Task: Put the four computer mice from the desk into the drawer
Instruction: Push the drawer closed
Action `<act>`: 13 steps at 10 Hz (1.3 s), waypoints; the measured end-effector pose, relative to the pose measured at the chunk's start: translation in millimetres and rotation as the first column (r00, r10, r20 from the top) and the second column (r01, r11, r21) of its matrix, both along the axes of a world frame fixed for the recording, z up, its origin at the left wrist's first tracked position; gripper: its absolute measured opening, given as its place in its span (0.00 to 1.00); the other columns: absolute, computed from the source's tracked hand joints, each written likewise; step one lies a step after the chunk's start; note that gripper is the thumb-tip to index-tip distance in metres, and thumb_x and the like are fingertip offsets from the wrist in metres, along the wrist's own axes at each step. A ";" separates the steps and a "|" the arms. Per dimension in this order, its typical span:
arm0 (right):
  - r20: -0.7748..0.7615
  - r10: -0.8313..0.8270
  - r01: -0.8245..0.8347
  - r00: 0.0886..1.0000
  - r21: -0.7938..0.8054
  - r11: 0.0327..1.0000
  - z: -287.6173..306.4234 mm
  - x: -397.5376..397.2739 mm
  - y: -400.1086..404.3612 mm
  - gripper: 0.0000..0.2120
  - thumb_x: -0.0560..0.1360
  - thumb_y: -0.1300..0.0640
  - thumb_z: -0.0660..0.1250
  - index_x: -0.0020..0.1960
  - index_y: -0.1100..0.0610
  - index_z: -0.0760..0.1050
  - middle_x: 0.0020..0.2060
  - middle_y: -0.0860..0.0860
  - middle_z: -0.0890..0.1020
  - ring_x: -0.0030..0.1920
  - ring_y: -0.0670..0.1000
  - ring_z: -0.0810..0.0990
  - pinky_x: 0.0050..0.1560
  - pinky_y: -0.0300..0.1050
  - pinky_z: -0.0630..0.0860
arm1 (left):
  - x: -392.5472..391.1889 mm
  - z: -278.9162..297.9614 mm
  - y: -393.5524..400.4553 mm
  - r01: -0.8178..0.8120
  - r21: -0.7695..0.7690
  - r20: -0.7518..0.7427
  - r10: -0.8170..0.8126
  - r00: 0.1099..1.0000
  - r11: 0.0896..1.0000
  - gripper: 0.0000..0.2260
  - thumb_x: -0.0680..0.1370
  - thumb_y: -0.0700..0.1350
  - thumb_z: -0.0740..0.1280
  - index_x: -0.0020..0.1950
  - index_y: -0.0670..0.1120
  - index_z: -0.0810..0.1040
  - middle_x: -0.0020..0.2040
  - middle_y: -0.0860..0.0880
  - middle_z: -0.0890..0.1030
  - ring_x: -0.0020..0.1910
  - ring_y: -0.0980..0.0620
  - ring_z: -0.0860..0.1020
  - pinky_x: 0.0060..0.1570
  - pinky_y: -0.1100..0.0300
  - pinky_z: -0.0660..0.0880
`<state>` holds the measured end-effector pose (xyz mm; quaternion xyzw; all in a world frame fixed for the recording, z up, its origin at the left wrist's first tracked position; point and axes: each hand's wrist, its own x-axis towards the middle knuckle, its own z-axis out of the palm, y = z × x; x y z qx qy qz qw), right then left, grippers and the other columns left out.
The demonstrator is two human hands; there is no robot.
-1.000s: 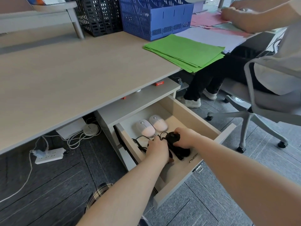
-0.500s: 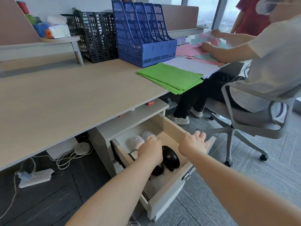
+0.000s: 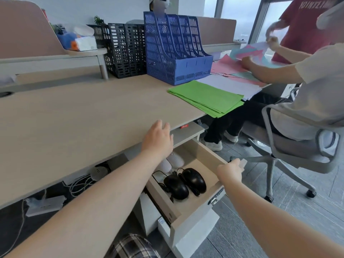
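Drawer (image 3: 202, 152) holds four mice; left hand (image 3: 158, 140) open, right hand (image 3: 230, 169) grips its front.

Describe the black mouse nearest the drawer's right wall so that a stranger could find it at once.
Under the wooden desk an open drawer holds four mice. Two white mice lie at the back, two black ones nearer the front. Yours is the black mouse on the right, beside the right hand, lying slightly further back than its twin.
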<state>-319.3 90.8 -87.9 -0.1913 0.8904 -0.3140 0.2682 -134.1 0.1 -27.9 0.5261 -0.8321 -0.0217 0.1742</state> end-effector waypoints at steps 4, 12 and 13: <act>0.088 0.038 -0.025 0.995 -0.140 0.990 -15.0 37.8 -60.7 0.18 0.80 0.62 0.51 0.65 0.69 0.71 0.62 0.65 0.76 0.57 0.62 0.76 0.52 0.49 0.70 | 25.0 -0.7 -73.8 -0.133 0.194 0.082 0.119 0.990 0.972 0.28 0.83 0.56 0.48 0.77 0.40 0.57 0.78 0.40 0.57 0.78 0.45 0.53 0.76 0.51 0.50; 0.067 0.215 -0.202 0.974 -0.157 0.967 -41.4 61.5 -132.5 0.17 0.76 0.67 0.51 0.63 0.62 0.69 0.39 0.55 0.73 0.39 0.56 0.72 0.40 0.47 0.69 | 24.6 -5.1 -101.3 -0.117 0.184 0.127 0.094 0.987 0.976 0.27 0.81 0.55 0.49 0.78 0.45 0.55 0.80 0.45 0.54 0.79 0.49 0.52 0.76 0.53 0.49; 0.077 0.198 -0.182 0.977 -0.171 0.968 -46.7 60.9 -136.9 0.16 0.75 0.68 0.51 0.59 0.63 0.69 0.39 0.57 0.73 0.34 0.54 0.69 0.35 0.45 0.68 | 24.2 -4.2 -100.7 -0.120 0.174 0.122 0.099 0.988 0.977 0.27 0.81 0.55 0.49 0.78 0.44 0.56 0.80 0.45 0.54 0.79 0.49 0.52 0.76 0.53 0.50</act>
